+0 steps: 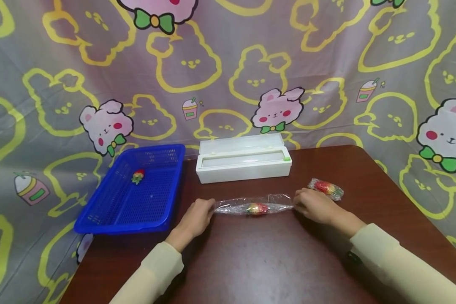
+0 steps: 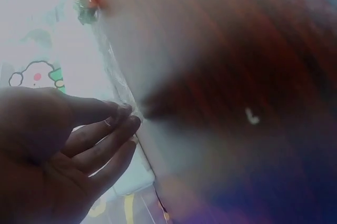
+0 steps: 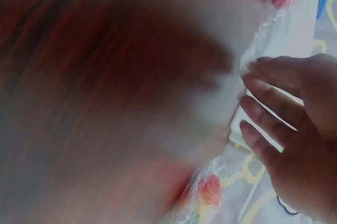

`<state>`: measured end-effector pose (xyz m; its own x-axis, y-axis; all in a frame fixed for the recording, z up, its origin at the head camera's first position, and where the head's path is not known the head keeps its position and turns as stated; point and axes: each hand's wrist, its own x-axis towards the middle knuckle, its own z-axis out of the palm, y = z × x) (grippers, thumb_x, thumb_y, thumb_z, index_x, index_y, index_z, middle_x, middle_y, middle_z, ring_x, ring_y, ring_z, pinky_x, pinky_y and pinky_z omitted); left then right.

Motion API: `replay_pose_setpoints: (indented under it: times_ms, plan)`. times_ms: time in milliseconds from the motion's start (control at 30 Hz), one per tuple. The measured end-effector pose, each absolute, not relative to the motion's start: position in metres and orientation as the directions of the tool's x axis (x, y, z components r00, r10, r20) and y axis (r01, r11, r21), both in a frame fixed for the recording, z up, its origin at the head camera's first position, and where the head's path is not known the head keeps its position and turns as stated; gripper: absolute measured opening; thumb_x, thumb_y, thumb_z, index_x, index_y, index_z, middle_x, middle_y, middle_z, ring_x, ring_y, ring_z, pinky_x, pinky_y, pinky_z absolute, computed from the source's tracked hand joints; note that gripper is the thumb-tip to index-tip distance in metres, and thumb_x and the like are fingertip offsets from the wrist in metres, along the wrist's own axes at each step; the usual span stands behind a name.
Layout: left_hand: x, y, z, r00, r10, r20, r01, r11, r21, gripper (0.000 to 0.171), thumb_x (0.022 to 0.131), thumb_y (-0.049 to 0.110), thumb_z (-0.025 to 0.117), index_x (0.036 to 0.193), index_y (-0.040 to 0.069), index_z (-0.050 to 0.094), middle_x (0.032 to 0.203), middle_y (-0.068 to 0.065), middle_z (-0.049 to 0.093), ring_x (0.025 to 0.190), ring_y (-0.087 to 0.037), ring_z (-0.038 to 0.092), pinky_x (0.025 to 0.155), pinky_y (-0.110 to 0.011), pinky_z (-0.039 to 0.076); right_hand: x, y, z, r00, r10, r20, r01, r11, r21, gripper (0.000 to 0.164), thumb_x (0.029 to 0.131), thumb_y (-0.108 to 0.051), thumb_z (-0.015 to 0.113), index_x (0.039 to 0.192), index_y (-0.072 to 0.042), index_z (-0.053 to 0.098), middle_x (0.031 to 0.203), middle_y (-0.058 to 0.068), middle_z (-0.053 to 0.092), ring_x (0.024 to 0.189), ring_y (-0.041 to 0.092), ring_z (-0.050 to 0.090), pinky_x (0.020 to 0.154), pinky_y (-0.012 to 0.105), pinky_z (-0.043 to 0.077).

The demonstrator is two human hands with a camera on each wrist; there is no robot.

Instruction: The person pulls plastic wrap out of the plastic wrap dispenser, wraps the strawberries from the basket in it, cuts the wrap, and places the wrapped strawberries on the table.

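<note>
A red and yellow strawberry (image 1: pixel 257 208) lies in a sheet of clear plastic wrap (image 1: pixel 232 207), stretched lengthwise near the middle of the table. My left hand (image 1: pixel 195 218) pinches the wrap's left end between thumb and fingertips, as the left wrist view shows. At the opposite end, my right hand (image 1: pixel 316 206) pinches the film with thumb and index finger while its other fingers spread apart in the right wrist view. Just beyond the right hand sits another strawberry (image 1: pixel 325 188), wrapped in clear film.
Behind the wrap stands a long white wrap dispenser box (image 1: pixel 245 172) with its lid raised. To the left, a blue plastic basket (image 1: pixel 180 169) holds one unwrapped strawberry (image 1: pixel 138 176). A patterned curtain hangs along the brown table's (image 1: pixel 266 261) back and sides.
</note>
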<state>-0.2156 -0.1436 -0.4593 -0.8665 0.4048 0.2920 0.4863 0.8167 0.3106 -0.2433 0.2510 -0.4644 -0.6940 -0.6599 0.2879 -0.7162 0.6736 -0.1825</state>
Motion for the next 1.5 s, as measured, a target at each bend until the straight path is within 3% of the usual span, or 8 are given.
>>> replay_pose_setpoints:
  times_ms: [233, 367, 500, 733, 867, 1133, 1367, 1500]
  plan:
    - [-0.216, -0.147, -0.461, -0.866, 0.398, 0.303, 0.491, 0.794, 0.360, 0.010, 0.092, -0.007, 0.067, 0.094, 0.002, 0.071, 0.089, -0.009, 0.073, 0.086, -0.025, 0.071, 0.078, -0.043, 0.057, -0.245, 0.259, -0.457, -0.744, -0.645, 0.175, -0.650, 0.637, -0.415, 0.001, 0.092, -0.009, 0.073, 0.092, -0.008, 0.072, 0.088, -0.008, 0.067, 0.084, 0.013, 0.063, 0.079, 0.040, 0.055]
    - [-0.218, -0.147, -0.461, -0.873, 0.393, 0.290, 0.480, 0.798, 0.365, 0.011, 0.093, -0.007, 0.065, 0.094, 0.003, 0.071, 0.086, -0.007, 0.071, 0.084, -0.024, 0.069, 0.076, -0.042, 0.057, -0.251, 0.261, -0.455, -0.778, -0.624, 0.074, -0.565, 0.643, -0.517, 0.009, 0.099, -0.011, 0.063, 0.092, -0.008, 0.067, 0.083, -0.007, 0.061, 0.079, 0.011, 0.056, 0.074, 0.035, 0.050]
    - [-0.222, -0.146, -0.463, -0.872, 0.395, 0.289, 0.479, 0.808, 0.343, 0.010, 0.094, -0.007, 0.064, 0.094, 0.001, 0.070, 0.084, -0.008, 0.067, 0.082, -0.025, 0.067, 0.073, -0.041, 0.057, -0.258, 0.261, -0.454, -0.791, -0.611, 0.014, -0.505, 0.640, -0.579, 0.015, 0.103, -0.011, 0.057, 0.089, -0.008, 0.064, 0.077, -0.005, 0.054, 0.074, 0.011, 0.051, 0.069, 0.031, 0.044]
    - [-0.231, -0.144, -0.462, -0.888, 0.374, 0.267, 0.450, 0.825, 0.342, 0.010, 0.096, -0.005, 0.059, 0.096, -0.002, 0.069, 0.086, -0.014, 0.066, 0.086, -0.033, 0.067, 0.076, -0.047, 0.056, -0.270, 0.257, -0.453, -0.810, -0.585, -0.036, -0.434, 0.640, -0.634, 0.019, 0.103, -0.007, 0.054, 0.086, -0.004, 0.064, 0.076, -0.001, 0.056, 0.070, 0.011, 0.053, 0.064, 0.029, 0.046]
    - [-0.238, -0.145, -0.466, -0.885, 0.376, 0.275, 0.454, 0.829, 0.327, 0.013, 0.096, -0.004, 0.055, 0.095, -0.001, 0.068, 0.086, -0.013, 0.066, 0.085, -0.031, 0.067, 0.075, -0.048, 0.056, -0.274, 0.252, -0.454, -0.822, -0.567, -0.043, -0.420, 0.657, -0.626, 0.018, 0.101, -0.008, 0.054, 0.087, -0.003, 0.064, 0.075, 0.001, 0.058, 0.067, 0.012, 0.055, 0.062, 0.030, 0.047]
    - [-0.243, -0.140, -0.464, -0.930, 0.312, 0.193, 0.358, 0.886, 0.295, 0.010, 0.095, -0.003, 0.058, 0.096, 0.002, 0.067, 0.088, -0.013, 0.066, 0.086, -0.032, 0.068, 0.073, -0.045, 0.057, -0.276, 0.243, -0.455, -0.857, -0.516, 0.014, -0.457, 0.746, -0.485, 0.016, 0.097, -0.012, 0.060, 0.086, -0.004, 0.067, 0.075, 0.001, 0.059, 0.071, 0.016, 0.054, 0.067, 0.037, 0.048]
    - [-0.245, -0.137, -0.457, -0.949, 0.255, 0.185, 0.297, 0.919, 0.258, 0.009, 0.099, 0.010, 0.059, 0.096, 0.009, 0.068, 0.094, -0.009, 0.063, 0.082, -0.031, 0.067, 0.065, -0.047, 0.055, -0.275, 0.240, -0.450, -0.890, -0.457, -0.007, -0.412, 0.809, -0.419, 0.017, 0.099, -0.016, 0.060, 0.100, -0.001, 0.070, 0.093, 0.009, 0.069, 0.088, 0.027, 0.065, 0.082, 0.050, 0.054]
    - [-0.245, -0.133, -0.449, -0.931, 0.277, 0.239, 0.333, 0.913, 0.237, 0.008, 0.098, 0.014, 0.064, 0.099, 0.008, 0.069, 0.104, -0.011, 0.064, 0.091, -0.032, 0.065, 0.075, -0.049, 0.055, -0.271, 0.233, -0.443, -0.908, -0.416, 0.042, -0.408, 0.861, -0.303, 0.018, 0.097, -0.022, 0.065, 0.099, -0.004, 0.066, 0.092, 0.010, 0.062, 0.084, 0.029, 0.061, 0.071, 0.050, 0.052]
